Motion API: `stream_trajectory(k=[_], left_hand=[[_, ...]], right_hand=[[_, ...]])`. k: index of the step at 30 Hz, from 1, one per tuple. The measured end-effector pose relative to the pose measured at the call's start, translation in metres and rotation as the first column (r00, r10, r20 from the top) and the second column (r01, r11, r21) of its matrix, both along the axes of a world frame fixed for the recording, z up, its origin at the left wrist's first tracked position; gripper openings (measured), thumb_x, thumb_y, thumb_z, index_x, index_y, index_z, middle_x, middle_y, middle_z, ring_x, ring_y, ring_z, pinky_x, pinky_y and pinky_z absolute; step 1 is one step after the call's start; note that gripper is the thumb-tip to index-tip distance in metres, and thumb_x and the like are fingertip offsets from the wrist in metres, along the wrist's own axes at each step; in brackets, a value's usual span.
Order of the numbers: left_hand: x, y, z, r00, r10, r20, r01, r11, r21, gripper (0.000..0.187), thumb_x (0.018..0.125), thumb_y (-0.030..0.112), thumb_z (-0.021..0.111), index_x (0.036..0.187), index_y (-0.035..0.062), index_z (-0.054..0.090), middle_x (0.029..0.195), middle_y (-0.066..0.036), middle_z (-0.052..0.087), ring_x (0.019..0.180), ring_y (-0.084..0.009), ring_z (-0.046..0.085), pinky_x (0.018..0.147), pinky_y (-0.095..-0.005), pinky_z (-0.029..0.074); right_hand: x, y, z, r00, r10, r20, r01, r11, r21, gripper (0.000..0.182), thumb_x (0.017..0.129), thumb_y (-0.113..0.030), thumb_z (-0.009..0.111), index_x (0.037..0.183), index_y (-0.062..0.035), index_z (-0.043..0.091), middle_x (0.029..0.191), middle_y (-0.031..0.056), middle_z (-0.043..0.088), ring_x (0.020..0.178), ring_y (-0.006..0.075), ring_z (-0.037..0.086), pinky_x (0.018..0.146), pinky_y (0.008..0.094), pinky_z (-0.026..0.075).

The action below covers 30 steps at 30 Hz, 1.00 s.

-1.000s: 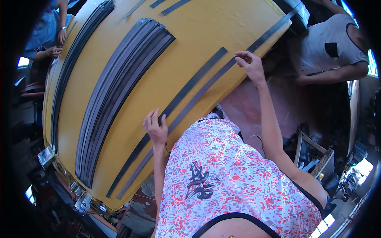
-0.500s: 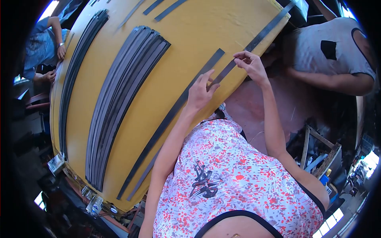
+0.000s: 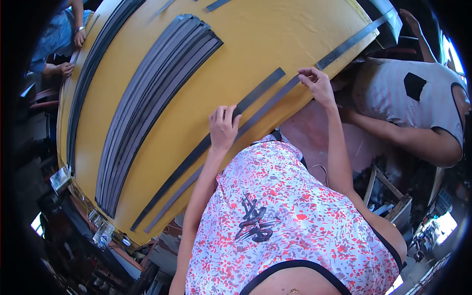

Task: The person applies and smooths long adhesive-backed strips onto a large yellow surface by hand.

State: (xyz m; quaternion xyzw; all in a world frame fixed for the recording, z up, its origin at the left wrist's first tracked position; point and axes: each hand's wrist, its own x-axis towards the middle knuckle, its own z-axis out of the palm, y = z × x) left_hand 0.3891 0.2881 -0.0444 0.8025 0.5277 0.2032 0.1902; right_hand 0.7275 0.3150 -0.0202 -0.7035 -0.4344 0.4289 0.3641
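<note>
My right hand [image 3: 318, 87] pinches the upper end of a long, thin grey strip [image 3: 268, 104] between thumb and fingertips. This strip runs down the near side of the yellow-covered table [image 3: 255, 42]. Beside it lies a darker strip [image 3: 260, 91], roughly parallel. My left hand [image 3: 224, 129] is over the darker strip, fingers bent and thumb apart; whether it presses on the strip is hard to see. Beyond my right fingertips, another dark strip [image 3: 344, 49] lies across the table's right corner.
A thick stack of grey strips [image 3: 157, 113] lies left of my hands, with a narrower dark bundle [image 3: 93, 78] farther left. A person in a sleeveless top [image 3: 398, 93] is at the right edge. Another person's hands [image 3: 71, 54] hold a strip at the far left.
My left hand has moved left and down, off the near strip to over the darker one. My right hand still pinches the strip, its end now separate from the corner strip. The view has shifted.
</note>
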Motion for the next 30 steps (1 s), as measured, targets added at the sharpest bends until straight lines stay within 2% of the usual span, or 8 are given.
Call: stream_trajectory(k=[9, 11, 13, 18, 21, 22, 27, 30], left_hand=[[0.054, 0.014, 0.011, 0.931, -0.151, 0.332, 0.166, 0.986, -0.017, 0.039, 0.087, 0.024, 0.074, 0.121, 0.0057, 0.064, 0.113, -0.016, 0.067, 0.104, -0.0343, 0.064, 0.093, -0.0430, 0.050], [0.051, 0.013, 0.009, 0.906, -0.096, 0.411, 0.284, 0.859, -0.425, 0.039, 0.090, 0.027, 0.072, 0.119, 0.0016, 0.064, 0.102, -0.019, 0.070, 0.092, -0.0357, 0.068, 0.086, -0.0420, 0.052], [0.022, 0.003, 0.012, 0.883, -0.090, 0.461, 0.299, 0.865, -0.403, 0.035, 0.092, 0.029, 0.071, 0.113, 0.0003, 0.065, 0.085, -0.017, 0.071, 0.076, -0.0279, 0.070, 0.075, -0.0363, 0.054], [-0.087, -0.044, 0.029, 0.961, 0.193, 0.197, 0.074, 0.509, -0.857, 0.028, 0.091, 0.028, 0.072, 0.098, 0.0015, 0.066, 0.071, -0.006, 0.067, 0.063, -0.0097, 0.061, 0.062, -0.0274, 0.048], [-0.163, -0.088, 0.033, 0.961, 0.273, 0.048, -0.081, 0.444, -0.892, 0.034, 0.088, 0.035, 0.072, 0.091, 0.0015, 0.067, 0.073, -0.011, 0.069, 0.071, -0.0222, 0.066, 0.066, -0.0341, 0.049], [-0.186, -0.104, 0.035, 0.981, 0.192, -0.023, -0.127, 0.549, -0.826, 0.036, 0.087, 0.037, 0.073, 0.088, 0.0016, 0.066, 0.075, -0.013, 0.068, 0.070, -0.0261, 0.065, 0.065, -0.0372, 0.048], [-0.287, -0.177, 0.035, 0.920, 0.302, -0.251, -0.375, 0.487, -0.789, 0.041, 0.087, 0.040, 0.073, 0.085, -0.0001, 0.063, 0.078, -0.020, 0.064, 0.072, -0.0366, 0.060, 0.066, -0.0414, 0.046], [-0.360, -0.227, 0.026, 0.842, 0.297, -0.449, -0.530, 0.610, -0.589, 0.047, 0.086, 0.052, 0.070, 0.086, 0.0053, 0.065, 0.082, -0.018, 0.067, 0.081, -0.0391, 0.064, 0.070, -0.0458, 0.048]], right_hand=[[0.005, -0.005, 0.029, 0.961, -0.029, -0.274, 0.058, 0.993, 0.099, 0.022, 0.092, -0.009, 0.071, 0.112, 0.0003, 0.070, 0.093, 0.0007, 0.068, 0.081, 0.0062, 0.060, 0.076, 0.0218, 0.049], [0.005, -0.004, 0.025, 0.957, -0.009, -0.289, 0.046, 0.991, 0.124, 0.022, 0.093, -0.010, 0.072, 0.113, 0.0000, 0.070, 0.094, 0.0001, 0.067, 0.082, 0.0060, 0.060, 0.076, 0.0212, 0.049], [0.006, -0.005, 0.020, 0.970, -0.078, -0.230, 0.098, 0.992, 0.080, 0.023, 0.093, -0.010, 0.072, 0.112, 0.0004, 0.070, 0.093, -0.0003, 0.067, 0.081, 0.0060, 0.060, 0.077, 0.0211, 0.049], [0.009, -0.006, -0.010, 0.999, -0.046, 0.008, 0.045, 0.997, 0.061, 0.025, 0.094, -0.015, 0.072, 0.114, 0.0002, 0.070, 0.095, 0.0026, 0.069, 0.083, 0.0084, 0.062, 0.075, 0.0228, 0.051], [0.013, -0.006, -0.029, 0.996, -0.077, 0.036, 0.075, 0.996, 0.049, 0.027, 0.095, -0.019, 0.071, 0.116, -0.0020, 0.071, 0.099, 0.0030, 0.069, 0.083, 0.0084, 0.062, 0.074, 0.0234, 0.052], [0.021, -0.008, -0.038, 0.997, -0.082, 0.013, 0.082, 0.996, 0.037, 0.026, 0.096, -0.018, 0.071, 0.116, -0.0031, 0.071, 0.100, 0.0025, 0.068, 0.083, 0.0080, 0.062, 0.074, 0.0228, 0.051], [0.041, -0.002, -0.047, 0.995, -0.069, -0.074, 0.070, 0.998, 0.010, 0.027, 0.096, -0.019, 0.069, 0.119, -0.0035, 0.069, 0.098, 0.0005, 0.067, 0.083, 0.0078, 0.061, 0.075, 0.0225, 0.051], [0.032, 0.000, -0.032, 0.998, -0.047, -0.034, 0.047, 0.999, -0.008, 0.027, 0.096, -0.020, 0.070, 0.118, -0.0034, 0.068, 0.097, 0.0007, 0.067, 0.083, 0.0077, 0.061, 0.075, 0.0226, 0.051]])
